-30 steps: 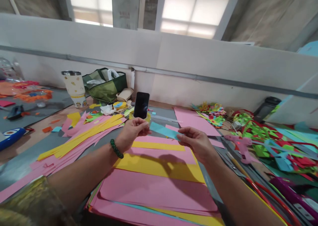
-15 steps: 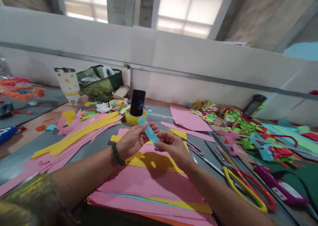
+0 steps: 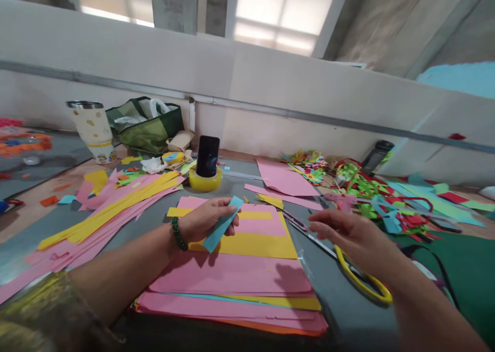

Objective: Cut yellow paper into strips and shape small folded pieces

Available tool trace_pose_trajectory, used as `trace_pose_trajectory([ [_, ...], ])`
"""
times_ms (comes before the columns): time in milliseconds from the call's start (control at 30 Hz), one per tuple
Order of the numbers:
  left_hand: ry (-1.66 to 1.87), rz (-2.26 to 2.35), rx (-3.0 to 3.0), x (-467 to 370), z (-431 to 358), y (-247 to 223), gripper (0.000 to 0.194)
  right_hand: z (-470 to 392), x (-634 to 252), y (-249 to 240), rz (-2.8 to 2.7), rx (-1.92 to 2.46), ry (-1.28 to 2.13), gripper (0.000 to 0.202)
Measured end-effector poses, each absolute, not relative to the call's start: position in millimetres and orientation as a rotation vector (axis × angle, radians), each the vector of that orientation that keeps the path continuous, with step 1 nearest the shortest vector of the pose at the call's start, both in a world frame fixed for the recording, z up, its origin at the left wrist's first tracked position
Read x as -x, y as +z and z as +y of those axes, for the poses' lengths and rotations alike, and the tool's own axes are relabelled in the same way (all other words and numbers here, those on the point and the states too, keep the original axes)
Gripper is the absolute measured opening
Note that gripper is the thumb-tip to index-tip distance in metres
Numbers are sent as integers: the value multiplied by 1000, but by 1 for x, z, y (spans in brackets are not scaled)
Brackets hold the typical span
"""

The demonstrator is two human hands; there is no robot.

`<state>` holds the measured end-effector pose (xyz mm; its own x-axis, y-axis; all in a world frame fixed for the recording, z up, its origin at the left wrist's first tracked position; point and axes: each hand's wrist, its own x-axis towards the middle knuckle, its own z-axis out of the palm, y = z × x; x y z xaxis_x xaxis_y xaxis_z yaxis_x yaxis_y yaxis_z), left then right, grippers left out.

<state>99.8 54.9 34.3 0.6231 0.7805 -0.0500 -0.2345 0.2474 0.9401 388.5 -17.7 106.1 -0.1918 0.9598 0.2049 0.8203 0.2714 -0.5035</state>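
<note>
A light blue paper strip [image 3: 223,227] is pinched between the thumb and fingers of my left hand [image 3: 204,219], tilted above the stacked paper. Under it lies a pile of pink and yellow sheets [image 3: 240,272], with a narrow yellow strip [image 3: 253,215] near its top. To the right, my right hand [image 3: 351,236] hovers with nothing in it, its fingers loosely bent and thumb apart. Below this hand show the yellow handle of the scissors [image 3: 371,291] and part of a metal ruler [image 3: 323,244]. A pink glue gun [image 3: 339,201] lies just beyond the fingers.
A phone [image 3: 208,157] leans upright on a yellow tape roll [image 3: 205,180]. Long pink and yellow strips [image 3: 112,212] spread at left. Colourful paper scraps [image 3: 359,187] heap at right. A tumbler [image 3: 93,132] and a green bag [image 3: 145,127] stand at the back.
My right hand has let go of the blue strip and moved right, over the scissors. The strip stays in my left hand, now tilted the other way. The view has turned slightly right.
</note>
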Motion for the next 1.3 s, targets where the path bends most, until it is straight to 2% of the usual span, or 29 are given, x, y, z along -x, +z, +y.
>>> trace_pose_trajectory([
  [233, 519, 627, -1421, -104, 41, 41, 38, 1, -321, 87, -2045, 1363, 645, 30],
  [367, 505, 645, -1449, -102, 45, 41, 39, 35, -293, 77, -2055, 1232, 1157, 28],
  [433, 470, 648, -1452, -97, 53, 39, 37, 47, -294, 73, -1971, 1227, 1303, 30],
  [733, 386, 647, -1457, -75, 75, 42, 34, 57, -318, 64, -1704, 1256, 1498, 34],
  [1300, 623, 802, -1363, -75, 80, 46, 32, 64, -325, 63, -1543, 1239, 1410, 29],
])
